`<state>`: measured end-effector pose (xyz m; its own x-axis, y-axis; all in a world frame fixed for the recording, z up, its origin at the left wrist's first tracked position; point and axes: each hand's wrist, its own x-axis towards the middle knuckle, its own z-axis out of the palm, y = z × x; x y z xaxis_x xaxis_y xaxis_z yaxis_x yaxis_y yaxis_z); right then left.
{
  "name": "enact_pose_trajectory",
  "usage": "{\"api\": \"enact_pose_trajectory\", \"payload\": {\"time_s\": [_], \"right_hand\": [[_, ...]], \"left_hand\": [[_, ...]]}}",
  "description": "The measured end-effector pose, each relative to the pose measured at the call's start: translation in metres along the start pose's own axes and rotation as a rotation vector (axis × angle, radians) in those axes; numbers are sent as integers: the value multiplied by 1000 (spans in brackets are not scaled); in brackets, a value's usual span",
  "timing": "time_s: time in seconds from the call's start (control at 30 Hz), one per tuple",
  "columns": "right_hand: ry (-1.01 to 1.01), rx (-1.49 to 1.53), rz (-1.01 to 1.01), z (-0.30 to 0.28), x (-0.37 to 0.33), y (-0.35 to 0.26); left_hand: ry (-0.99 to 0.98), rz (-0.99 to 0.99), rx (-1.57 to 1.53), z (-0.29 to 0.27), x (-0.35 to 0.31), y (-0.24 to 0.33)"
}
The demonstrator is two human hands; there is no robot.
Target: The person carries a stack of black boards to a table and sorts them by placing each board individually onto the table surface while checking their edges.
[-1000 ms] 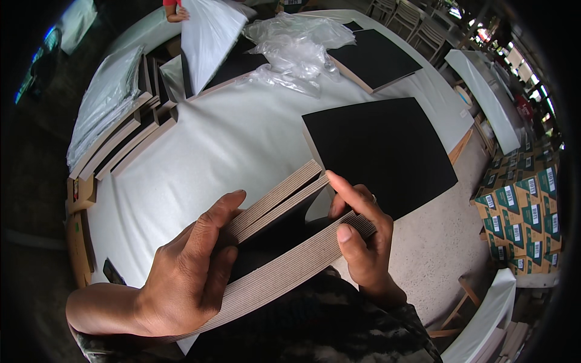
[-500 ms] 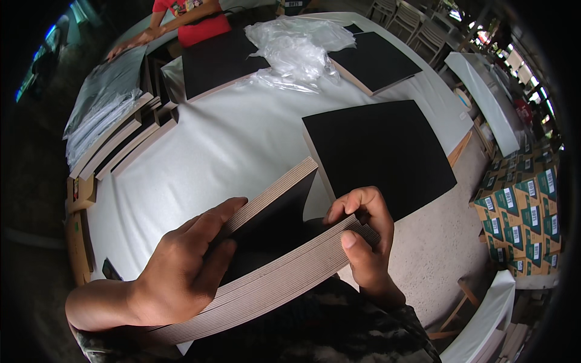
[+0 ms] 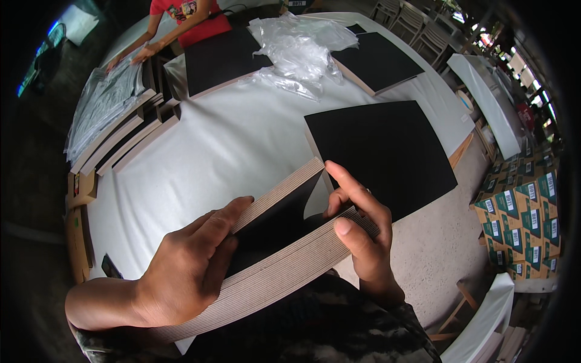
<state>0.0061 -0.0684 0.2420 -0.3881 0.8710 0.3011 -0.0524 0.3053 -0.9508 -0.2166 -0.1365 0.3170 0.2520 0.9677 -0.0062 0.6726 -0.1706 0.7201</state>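
Curling inward, the left hand [image 3: 181, 272] pinches the parted top of a thick black-and-beige sheet stack [image 3: 284, 269]; the right hand [image 3: 374, 245] clasps its lower corner, a flat black pile [image 3: 387, 157] beyond those fingers.

kinda soft light on the desk [image 3: 242, 139], shiny glare off plastic [image 3: 296, 51] at its far end, murky left of it, fisheye-bent edges
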Motion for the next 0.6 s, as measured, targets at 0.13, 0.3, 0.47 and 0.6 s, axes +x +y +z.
{"api": "enact_pose_trajectory", "payload": {"time_s": [0.13,0.3,0.47,0.6], "right_hand": [[-53,227,59,-7,0,8],[-350,382,308,-39,35,23],[-508,-137,92,-32,69,69],[-771,206,305,-11,50,119]], "left_hand": [[-71,34,104,-6,-1,2],[-220,34,220,-13,-9,8],[-247,-197,304,-16,-20,16],[-183,-245,370,-17,-42,23]]}}
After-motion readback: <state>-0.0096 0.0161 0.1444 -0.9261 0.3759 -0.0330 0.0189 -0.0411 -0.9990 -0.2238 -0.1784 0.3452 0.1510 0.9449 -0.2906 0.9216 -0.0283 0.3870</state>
